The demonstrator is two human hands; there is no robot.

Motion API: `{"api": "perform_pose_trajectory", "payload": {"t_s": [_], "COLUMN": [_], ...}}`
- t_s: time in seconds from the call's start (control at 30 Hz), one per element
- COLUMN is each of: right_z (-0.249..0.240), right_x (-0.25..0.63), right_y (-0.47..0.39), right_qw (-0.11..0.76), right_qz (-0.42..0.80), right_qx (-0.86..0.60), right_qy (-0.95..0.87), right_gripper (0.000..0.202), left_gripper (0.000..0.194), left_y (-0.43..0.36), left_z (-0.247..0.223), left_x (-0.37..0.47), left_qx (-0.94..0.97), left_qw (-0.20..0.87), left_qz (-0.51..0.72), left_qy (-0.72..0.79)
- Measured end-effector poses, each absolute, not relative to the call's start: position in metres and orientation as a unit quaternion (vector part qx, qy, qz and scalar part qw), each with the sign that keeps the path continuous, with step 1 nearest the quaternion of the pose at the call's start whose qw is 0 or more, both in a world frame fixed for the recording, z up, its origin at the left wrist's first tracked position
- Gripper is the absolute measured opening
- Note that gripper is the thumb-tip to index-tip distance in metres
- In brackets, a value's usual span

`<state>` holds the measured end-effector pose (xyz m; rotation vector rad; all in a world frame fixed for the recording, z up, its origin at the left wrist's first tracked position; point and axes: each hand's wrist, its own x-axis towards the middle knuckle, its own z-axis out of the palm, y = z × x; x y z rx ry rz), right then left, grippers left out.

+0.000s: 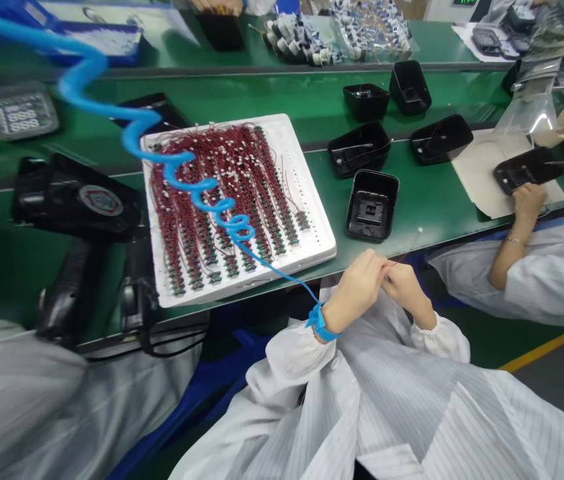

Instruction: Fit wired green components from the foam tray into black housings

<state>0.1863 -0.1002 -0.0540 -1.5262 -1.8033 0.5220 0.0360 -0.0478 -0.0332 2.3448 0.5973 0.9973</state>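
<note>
My left hand (357,287), with a blue wrist strap (323,323) on its wrist, is closed at the front edge of the bench. My right hand (408,285) is closed too, its fingertips meeting those of the left. A thin dark-red wire (395,263) shows at the fingers; whatever else they pinch is hidden. Just beyond lies an open black plastic housing (373,205), its hollow side up. Left of my hands, a white foam tray (315,200) bears rows of small green circuit boards with dark-red wires (232,160).
A blue coiled cord (212,193) hangs across the tray. Several black housings (362,150) lie farther back. Hot-air guns (77,200) stand at left. On the right, a co-worker's hand (529,200) touches another black housing (527,170). Bagged parts (372,30) lie on the far shelf.
</note>
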Motion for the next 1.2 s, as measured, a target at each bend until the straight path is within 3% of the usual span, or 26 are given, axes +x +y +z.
{"api": "perform_pose_trajectory", "payload": {"t_s": [0.17,0.33,0.5,0.6,0.7,0.8,0.97,1.1,1.2], "right_z": [-0.048,-0.043,-0.042,-0.041,-0.045,-0.047,-0.035,-0.031,-0.037], "right_x": [0.198,0.203,0.206,0.201,0.196,0.2,0.221,0.226,0.221], "right_y": [-0.099,-0.091,-0.08,-0.077,-0.074,-0.066,-0.037,-0.006,0.01], "right_qw": [0.47,0.543,0.48,0.428,0.377,0.327,0.216,0.158,0.09], "right_qz": [0.275,0.406,0.455,0.319,0.164,0.086,0.112,0.125,0.131], "right_qx": [-0.612,-0.627,-0.626,-0.69,-0.729,-0.75,-0.733,-0.723,-0.715], "right_qy": [-0.573,-0.383,-0.413,-0.489,-0.547,-0.568,-0.635,-0.661,-0.681], "right_gripper": [0.026,0.022,0.022,0.012,0.023,0.027,0.026,0.025,0.023], "left_gripper": [0.017,0.018,0.013,0.014,0.018,0.018,0.005,0.041,0.047], "left_y": [-0.05,-0.045,-0.041,-0.037,-0.03,-0.022,-0.023,-0.03,-0.032], "left_z": [-0.044,-0.057,-0.067,-0.069,-0.069,-0.068,-0.076,-0.088,-0.093], "left_x": [0.035,0.03,0.033,0.045,0.063,0.077,0.078,0.074,0.073], "left_qx": [0.84,0.787,0.711,0.652,0.591,0.567,0.647,0.706,0.74], "left_qw": [0.243,0.404,0.498,0.535,0.576,0.593,0.508,0.413,0.373], "left_qz": [0.4,0.361,0.337,0.316,0.3,0.292,0.285,0.27,0.258], "left_qy": [0.274,0.295,0.365,0.434,0.478,0.49,0.492,0.508,0.496]}}
